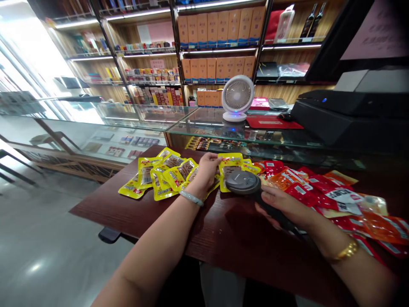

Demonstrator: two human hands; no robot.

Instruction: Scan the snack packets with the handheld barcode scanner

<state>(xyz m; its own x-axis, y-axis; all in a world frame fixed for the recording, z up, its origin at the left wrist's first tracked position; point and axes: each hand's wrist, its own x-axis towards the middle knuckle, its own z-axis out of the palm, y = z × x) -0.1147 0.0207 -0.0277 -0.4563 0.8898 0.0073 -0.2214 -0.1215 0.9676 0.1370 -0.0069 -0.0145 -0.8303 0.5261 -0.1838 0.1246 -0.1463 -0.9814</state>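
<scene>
In the head view my right hand (284, 204) is wrapped around the handle of a black barcode scanner (243, 182). The scanner's head hangs over a yellow snack packet (230, 159) with a clear window, hiding part of it. My left hand (208, 169) has its fingertips closed at the left edge of that same packet. Left of this hand lies a loose heap of similar yellow packets (172, 161), partly covered by my wrist. To the right, behind and beside my right hand, red and orange snack packets (295, 192) are spread in an overlapping pile.
Everything lies on a dark brown wooden table (128, 217). Beyond it stand a glass display counter (204, 121), a white fan (238, 96), a red mat (275, 123) and a black machine (351, 115) at right. Shelves of orange boxes (220, 27) line the wall.
</scene>
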